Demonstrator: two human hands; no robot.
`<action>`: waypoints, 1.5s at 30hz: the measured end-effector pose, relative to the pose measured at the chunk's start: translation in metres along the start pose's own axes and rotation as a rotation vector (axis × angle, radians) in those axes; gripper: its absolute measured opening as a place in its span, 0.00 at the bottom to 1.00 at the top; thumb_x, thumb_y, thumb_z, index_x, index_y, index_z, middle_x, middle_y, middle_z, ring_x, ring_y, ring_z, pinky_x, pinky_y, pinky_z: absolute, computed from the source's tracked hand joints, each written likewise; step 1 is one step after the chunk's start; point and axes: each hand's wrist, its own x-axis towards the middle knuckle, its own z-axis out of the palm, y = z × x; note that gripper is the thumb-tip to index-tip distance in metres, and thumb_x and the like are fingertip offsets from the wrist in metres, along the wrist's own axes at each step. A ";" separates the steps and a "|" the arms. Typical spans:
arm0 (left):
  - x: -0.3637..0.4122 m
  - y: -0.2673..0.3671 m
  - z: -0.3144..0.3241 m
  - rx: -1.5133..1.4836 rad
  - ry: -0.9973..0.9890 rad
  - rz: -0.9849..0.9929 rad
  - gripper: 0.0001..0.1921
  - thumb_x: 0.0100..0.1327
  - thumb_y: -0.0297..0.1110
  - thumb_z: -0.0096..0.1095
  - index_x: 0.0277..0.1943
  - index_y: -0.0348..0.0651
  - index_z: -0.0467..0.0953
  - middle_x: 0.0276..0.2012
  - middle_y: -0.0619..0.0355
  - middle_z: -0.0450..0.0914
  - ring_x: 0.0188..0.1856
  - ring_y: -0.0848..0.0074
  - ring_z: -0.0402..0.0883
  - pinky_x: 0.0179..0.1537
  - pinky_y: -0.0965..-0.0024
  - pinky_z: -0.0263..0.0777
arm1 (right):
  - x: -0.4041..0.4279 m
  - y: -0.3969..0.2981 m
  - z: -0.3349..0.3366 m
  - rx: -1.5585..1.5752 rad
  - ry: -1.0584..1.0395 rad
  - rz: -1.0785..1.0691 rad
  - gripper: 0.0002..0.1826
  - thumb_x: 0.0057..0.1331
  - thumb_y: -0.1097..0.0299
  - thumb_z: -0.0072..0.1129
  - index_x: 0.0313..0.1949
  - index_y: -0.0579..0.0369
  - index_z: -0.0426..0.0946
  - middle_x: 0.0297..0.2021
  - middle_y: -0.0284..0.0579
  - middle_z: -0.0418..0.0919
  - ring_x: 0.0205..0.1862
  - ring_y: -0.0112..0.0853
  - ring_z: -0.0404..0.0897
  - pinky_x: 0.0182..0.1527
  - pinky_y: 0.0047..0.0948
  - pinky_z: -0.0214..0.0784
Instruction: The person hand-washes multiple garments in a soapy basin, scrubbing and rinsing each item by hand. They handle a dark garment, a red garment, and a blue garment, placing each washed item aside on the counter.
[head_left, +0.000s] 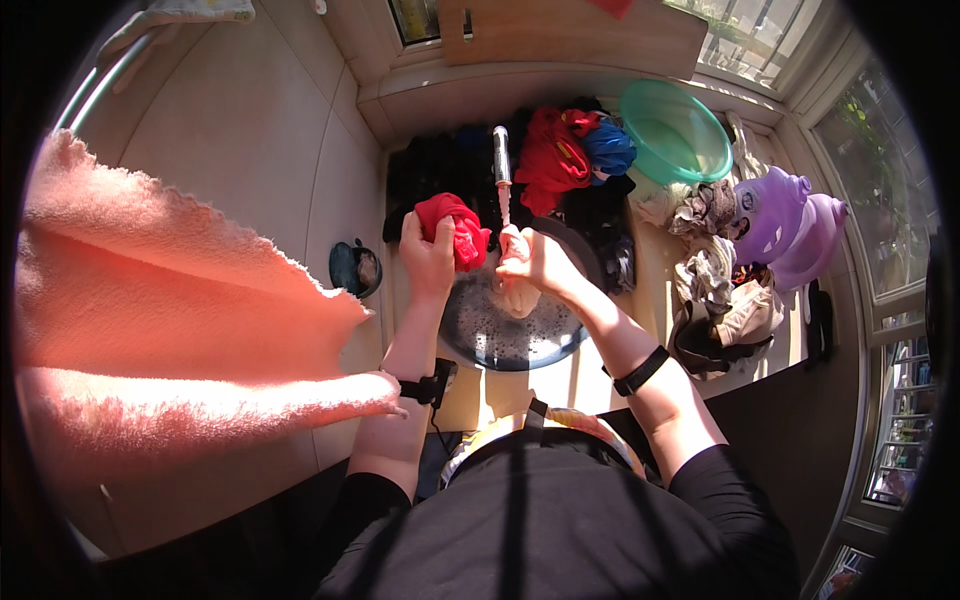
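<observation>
My left hand (431, 251) grips a bunched red cloth (454, 229) left of the faucet. A pale pink wet cloth (519, 298) is in my right hand (536, 264), below the metal faucet (502, 154); water seems to run from the spout onto it. Under both hands sits a dark round basin (517, 364) with sudsy water, and the pale cloth hangs over the suds. Another red garment (553, 157) and a blue cloth (609, 148) lie bunched behind the faucet's right side, on dark clothes (435, 169) in the sink.
A green plastic basin (664, 131) stands at the back right. Purple detergent bottles (772, 214) and crumpled light garments (705, 270) crowd the right ledge. At the left wall is a small teal dish (346, 268). A pink towel (187, 300) hangs close on the left, by my forearm.
</observation>
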 end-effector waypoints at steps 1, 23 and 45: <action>0.007 0.010 0.005 -0.009 0.016 0.031 0.08 0.62 0.31 0.61 0.40 0.36 0.76 0.36 0.56 0.79 0.39 0.71 0.78 0.44 0.68 0.71 | -0.001 0.002 0.001 -0.042 -0.055 -0.026 0.23 0.48 0.59 0.75 0.37 0.60 0.76 0.29 0.51 0.80 0.34 0.43 0.82 0.40 0.36 0.72; 0.037 0.045 0.020 -0.295 -0.219 -0.373 0.25 0.74 0.52 0.44 0.57 0.39 0.75 0.50 0.57 0.80 0.49 0.75 0.79 0.50 0.70 0.72 | 0.065 -0.076 -0.045 0.755 0.200 -0.266 0.12 0.63 0.75 0.60 0.47 0.57 0.76 0.39 0.39 0.82 0.42 0.23 0.79 0.48 0.25 0.71; 0.077 -0.035 0.089 0.026 -0.482 -0.029 0.23 0.71 0.37 0.51 0.67 0.42 0.68 0.73 0.46 0.56 0.74 0.66 0.56 0.71 0.68 0.51 | 0.077 0.061 -0.022 0.528 0.194 0.560 0.23 0.67 0.62 0.46 0.61 0.50 0.64 0.48 0.41 0.76 0.45 0.33 0.78 0.43 0.40 0.70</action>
